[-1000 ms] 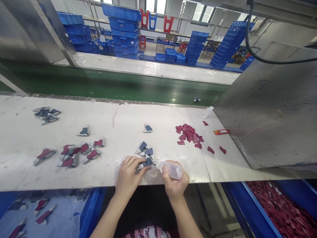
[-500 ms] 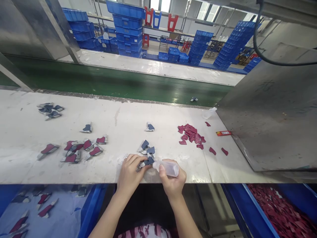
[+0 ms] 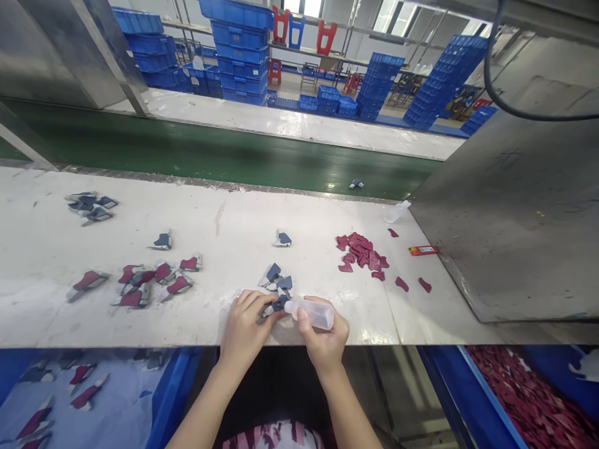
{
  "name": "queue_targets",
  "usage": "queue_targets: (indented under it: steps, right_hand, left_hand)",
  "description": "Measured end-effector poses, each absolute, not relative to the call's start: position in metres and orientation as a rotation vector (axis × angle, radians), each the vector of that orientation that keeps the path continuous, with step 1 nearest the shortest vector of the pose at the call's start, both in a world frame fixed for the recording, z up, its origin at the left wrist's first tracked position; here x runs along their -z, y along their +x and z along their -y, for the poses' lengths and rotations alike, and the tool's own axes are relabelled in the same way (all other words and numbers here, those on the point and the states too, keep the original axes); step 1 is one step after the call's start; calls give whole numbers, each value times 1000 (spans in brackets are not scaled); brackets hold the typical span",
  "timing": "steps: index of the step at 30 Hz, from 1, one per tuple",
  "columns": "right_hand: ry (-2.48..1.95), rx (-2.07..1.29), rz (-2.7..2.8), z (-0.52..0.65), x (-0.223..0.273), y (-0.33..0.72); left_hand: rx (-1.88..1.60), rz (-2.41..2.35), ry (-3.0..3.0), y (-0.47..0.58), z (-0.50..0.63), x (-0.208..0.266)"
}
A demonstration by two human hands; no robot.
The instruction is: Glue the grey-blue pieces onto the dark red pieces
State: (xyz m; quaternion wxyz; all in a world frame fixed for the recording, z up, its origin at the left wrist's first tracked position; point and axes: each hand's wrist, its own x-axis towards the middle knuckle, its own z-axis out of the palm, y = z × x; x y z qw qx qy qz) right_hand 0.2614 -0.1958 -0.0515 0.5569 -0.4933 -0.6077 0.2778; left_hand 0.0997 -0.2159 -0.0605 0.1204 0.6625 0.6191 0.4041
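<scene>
Near the table's front edge, my left hand [image 3: 246, 321] pinches a small navy-and-white moulded part [image 3: 270, 308]. My right hand [image 3: 322, 337] is wrapped round a translucent squeeze bottle [image 3: 316, 313], which lies nearly level. Its nozzle end meets the navy face of the part, and the tip itself is hard to make out. Just beyond my fingers lie more navy-and-white parts [image 3: 273, 272], with a single one [image 3: 282, 238] farther back. To the right is a pile of flat maroon pieces [image 3: 360, 249].
Parts with maroon faces [image 3: 133, 296] and navy ones [image 3: 88, 204] lie at left. Behind the table runs a green conveyor belt [image 3: 210, 156] carrying one part [image 3: 356, 183]. A metal panel [image 3: 524, 249] stands at right. Below are blue bins [image 3: 175, 393], one holding maroon pieces [image 3: 533, 399].
The bottle and my right hand have shifted slightly left, bringing the nozzle end farther over the part. On the green belt, the lone part has travelled left.
</scene>
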Motion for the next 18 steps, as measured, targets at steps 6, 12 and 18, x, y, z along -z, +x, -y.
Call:
queue_targets:
  steps: [6, 12, 18]
  right_hand:
    - [-1219, -682, 1411, 197, 50, 259]
    - [-1167, -750, 1436, 196, 48, 261]
    - [-1129, -850, 1230, 195, 52, 269]
  left_hand:
    - [-1183, -1808, 1910, 100, 216, 60]
    - [-1173, -1805, 1911, 99, 216, 59]
    - [-1156, -1836, 1945, 100, 216, 60]
